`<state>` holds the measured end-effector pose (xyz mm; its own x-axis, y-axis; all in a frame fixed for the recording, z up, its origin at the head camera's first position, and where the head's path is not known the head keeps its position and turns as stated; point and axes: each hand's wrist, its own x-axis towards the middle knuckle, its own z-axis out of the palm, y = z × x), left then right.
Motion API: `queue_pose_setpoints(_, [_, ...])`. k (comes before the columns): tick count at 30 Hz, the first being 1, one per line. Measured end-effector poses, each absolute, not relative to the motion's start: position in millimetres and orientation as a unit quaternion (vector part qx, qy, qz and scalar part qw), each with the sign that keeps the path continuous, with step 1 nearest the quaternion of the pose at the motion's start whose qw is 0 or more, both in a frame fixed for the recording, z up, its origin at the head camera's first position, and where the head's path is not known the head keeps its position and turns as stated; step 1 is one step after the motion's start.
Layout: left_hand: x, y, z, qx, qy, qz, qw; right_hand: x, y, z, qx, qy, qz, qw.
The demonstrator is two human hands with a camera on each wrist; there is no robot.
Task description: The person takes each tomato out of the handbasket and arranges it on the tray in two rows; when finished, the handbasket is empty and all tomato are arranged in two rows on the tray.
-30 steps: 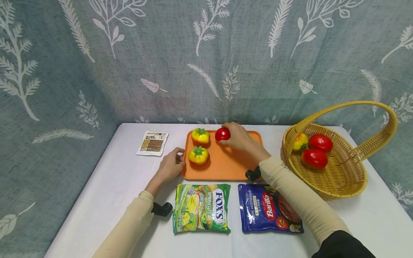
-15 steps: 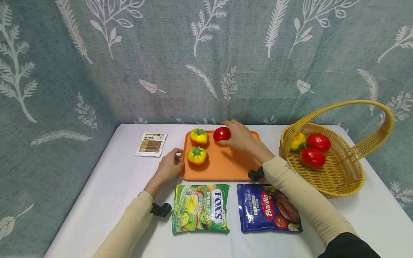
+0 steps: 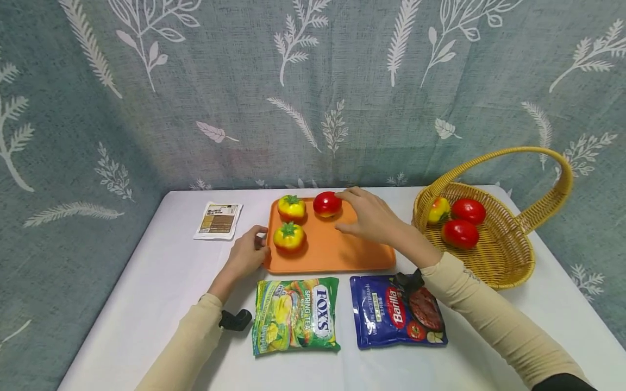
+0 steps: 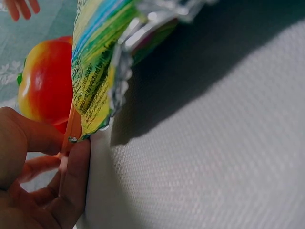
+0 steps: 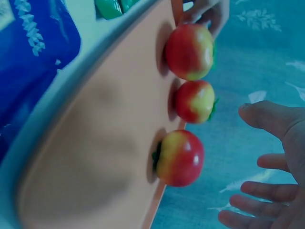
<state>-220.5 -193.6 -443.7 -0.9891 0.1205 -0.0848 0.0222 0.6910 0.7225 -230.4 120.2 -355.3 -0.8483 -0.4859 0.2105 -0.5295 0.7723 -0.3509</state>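
Wicker basket (image 3: 508, 260), table right: three tomatoes inside. Orange tray (image 3: 352, 252), centre: two yellow tomatoes; red tomato (image 3: 327, 204) at its far edge. Right hand (image 3: 369, 216): fingers spread and relaxed, holding nothing, just beside the red tomato. Left hand (image 3: 248, 254): fingers curled against the tray's left rim.

Tray (image 3: 342, 255) mid-table, three tomatoes (image 3: 327, 204) on its left half. Candy bag (image 3: 295, 315) and sauce pouch (image 3: 397, 316) in front. Packet (image 3: 218, 221) left, basket (image 3: 508, 260) right holding three more.
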Motion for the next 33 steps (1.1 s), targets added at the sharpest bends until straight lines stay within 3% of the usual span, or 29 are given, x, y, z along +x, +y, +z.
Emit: queue_pose_setpoints(33, [-220,-194,-442,0.030,0.917,0.390,0.075,-131,187,-356,0.273,-0.924,0.212,0.166])
